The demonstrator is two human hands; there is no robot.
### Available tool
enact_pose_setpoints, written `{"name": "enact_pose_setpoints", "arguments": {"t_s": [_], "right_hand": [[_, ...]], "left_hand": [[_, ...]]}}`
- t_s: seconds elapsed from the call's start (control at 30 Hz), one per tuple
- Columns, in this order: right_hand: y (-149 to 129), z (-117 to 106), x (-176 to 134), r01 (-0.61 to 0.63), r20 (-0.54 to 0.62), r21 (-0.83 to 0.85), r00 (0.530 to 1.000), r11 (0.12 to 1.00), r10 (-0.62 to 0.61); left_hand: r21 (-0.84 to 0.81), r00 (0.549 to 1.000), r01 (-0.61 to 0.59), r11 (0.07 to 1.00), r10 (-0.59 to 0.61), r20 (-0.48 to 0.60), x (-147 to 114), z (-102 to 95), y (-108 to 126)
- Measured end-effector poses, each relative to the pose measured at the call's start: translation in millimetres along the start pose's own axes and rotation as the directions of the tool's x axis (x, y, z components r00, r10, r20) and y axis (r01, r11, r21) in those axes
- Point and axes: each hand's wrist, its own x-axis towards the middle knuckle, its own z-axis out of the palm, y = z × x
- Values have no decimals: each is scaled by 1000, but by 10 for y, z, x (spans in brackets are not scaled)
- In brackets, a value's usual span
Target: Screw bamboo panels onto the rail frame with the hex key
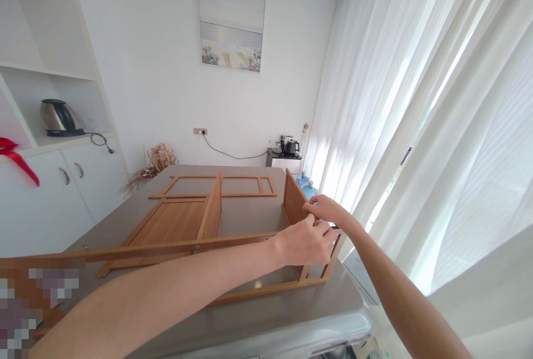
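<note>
A brown wooden frame [233, 296], partly put together, lies on its side on a grey table. My left hand [308, 241] reaches across to the frame's right end, its fingers curled in at the near corner; what they hold is hidden. Just beyond it, my right hand [327, 209] pinches the top edge of an upright wooden panel [293, 202] at that end. A second upright divider [213, 212] stands mid-frame. Left of it lies a wide slatted panel [170, 219]. Flat open wooden frames [249, 195] rest farther back.
The grey table [245, 216] carries the wooden parts; clear plastic covers its near edge [325, 330]. Behind it are dried stalks [160, 156] and a small stand with a black kettle [292, 148]. White curtains [375, 70] hang at right, a shelf unit [45, 181] at left.
</note>
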Motion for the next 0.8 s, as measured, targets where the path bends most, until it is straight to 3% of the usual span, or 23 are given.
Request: {"name": "enact_pose_setpoints", "arguments": {"t_s": [0.23, 0.33, 0.43, 0.5, 0.6, 0.7, 0.8], "right_hand": [[8, 11, -34, 12, -16, -6, 1000, 1000, -12], [19, 4, -26, 16, -21, -34, 1000, 999, -17], [36, -12, 5, 15, -10, -70, 1000, 997, -16], [43, -19, 28, 12, 2, -96, 1000, 995, -12], [35, -16, 48, 1, 6, -139, 1000, 990, 0], [-3, -5, 46, -6, 10, -174, 1000, 985, 8], [-54, 5, 41, 3, 32, -198, 999, 980, 4]], "left_hand": [[-14, 983, -52, 999, 48, -180, -4, 24, 32], [-96, 959, -65, 993, 36, -280, -75, 32, 196], [-236, 950, -6, 972, -68, -305, -227, 88, 473], [-357, 949, 82, 930, -182, -257, -365, 174, 682], [-509, 944, 244, 825, -323, -72, -597, 370, 962], [-577, 915, 378, 724, -388, 112, -817, 561, 1144], [-583, 884, 460, 670, -409, 227, -986, 645, 1213]]}}
